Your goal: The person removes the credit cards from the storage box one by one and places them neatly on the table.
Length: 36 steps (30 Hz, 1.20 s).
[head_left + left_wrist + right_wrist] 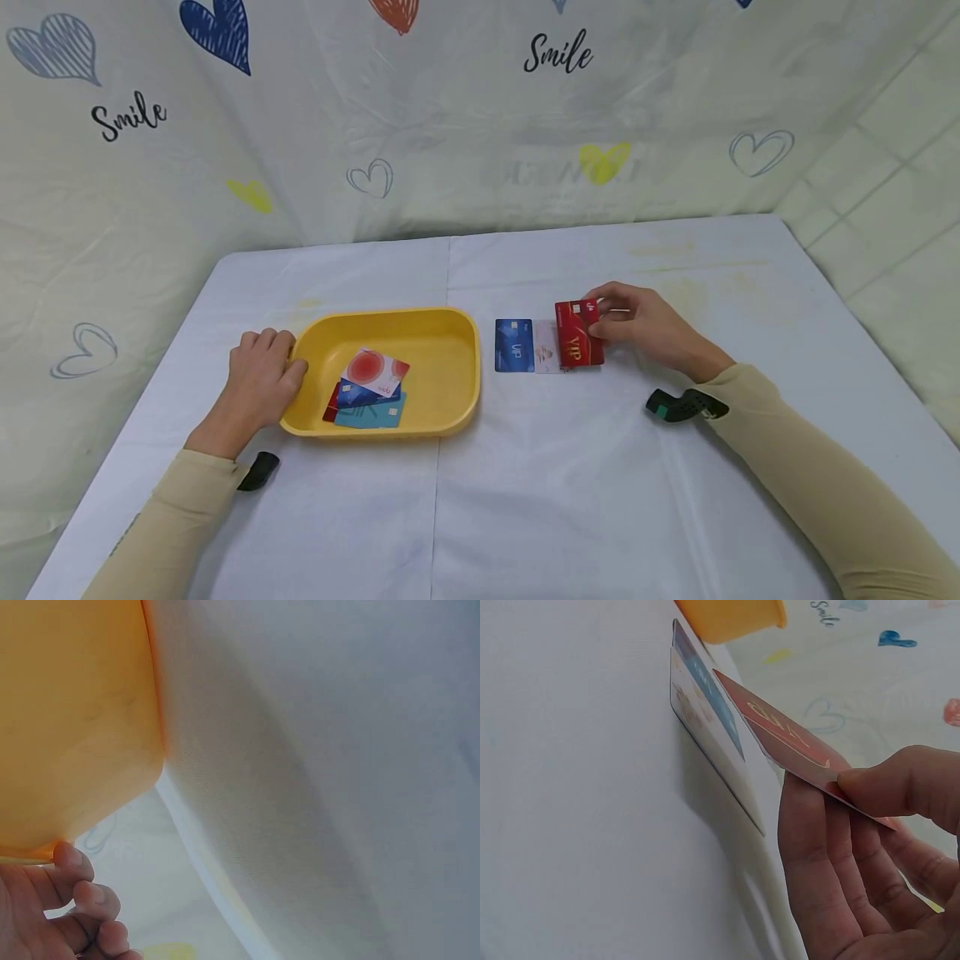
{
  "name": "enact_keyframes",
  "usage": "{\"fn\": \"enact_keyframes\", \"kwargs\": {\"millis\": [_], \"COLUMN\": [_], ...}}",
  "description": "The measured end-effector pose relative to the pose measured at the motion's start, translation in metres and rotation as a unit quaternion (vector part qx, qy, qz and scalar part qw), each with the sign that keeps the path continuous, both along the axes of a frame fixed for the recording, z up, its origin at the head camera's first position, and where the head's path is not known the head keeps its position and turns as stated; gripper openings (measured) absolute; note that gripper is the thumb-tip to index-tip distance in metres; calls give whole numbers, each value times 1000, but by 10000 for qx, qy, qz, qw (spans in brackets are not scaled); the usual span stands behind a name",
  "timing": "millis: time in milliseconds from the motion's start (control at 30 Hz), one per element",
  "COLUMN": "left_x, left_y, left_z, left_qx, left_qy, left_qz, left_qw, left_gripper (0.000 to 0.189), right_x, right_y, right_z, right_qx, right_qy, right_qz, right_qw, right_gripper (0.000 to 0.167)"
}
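My right hand (641, 327) pinches a red VIP card (576, 337) between thumb and fingers. In the right wrist view the red card (787, 731) is tilted, raised above a white patterned card (694, 701). From the head, it overlaps part of that white card (546, 346), which lies on the table against a blue VIP card (513, 346). At the left, my left hand (258, 379) grips the left rim of a yellow plastic tray (442, 429). Its curled fingers (94, 896) show at the rim in the left wrist view.
Inside the tray, toward its left half, lie overlapping cards: a white one with a red circle (367, 371), a dark blue one (348, 395), a teal one (375, 414) and a red one beneath. A white cloth (525, 500) covers the table. A printed curtain (465, 100) hangs behind.
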<state>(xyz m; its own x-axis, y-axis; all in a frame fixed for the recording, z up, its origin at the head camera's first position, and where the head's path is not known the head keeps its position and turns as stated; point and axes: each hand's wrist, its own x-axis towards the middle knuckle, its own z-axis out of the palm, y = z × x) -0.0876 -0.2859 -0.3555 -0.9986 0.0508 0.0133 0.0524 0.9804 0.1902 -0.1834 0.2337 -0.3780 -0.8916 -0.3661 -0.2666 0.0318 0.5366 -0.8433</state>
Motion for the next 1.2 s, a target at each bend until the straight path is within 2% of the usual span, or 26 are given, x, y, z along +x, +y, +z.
{"fn": "enact_keyframes", "kwargs": {"millis": [300,600,900,1200], "left_x": [-1,-1,-1,-1], "left_y": [1,0,0,0], "left_z": [0,0,0,0], "left_qx": [-19,-24,-10,26], "left_qy": [33,-26,-3,39], "left_qz": [6,15,-10,-25], "left_qw": [10000,10000,10000,10000], "left_gripper": [30,30,29,28], "right_x": [0,-1,-1,-2], "right_y": [7,15,20,23], "right_z": [0,-5,-3,-3], "right_qx": [-10,-195,-254,73], "right_qy": [64,-58,-187,-125], "right_qz": [-14,-1,71,114], "right_qw": [10000,9998,9995,9998], "right_gripper": [45,43,44,48]}}
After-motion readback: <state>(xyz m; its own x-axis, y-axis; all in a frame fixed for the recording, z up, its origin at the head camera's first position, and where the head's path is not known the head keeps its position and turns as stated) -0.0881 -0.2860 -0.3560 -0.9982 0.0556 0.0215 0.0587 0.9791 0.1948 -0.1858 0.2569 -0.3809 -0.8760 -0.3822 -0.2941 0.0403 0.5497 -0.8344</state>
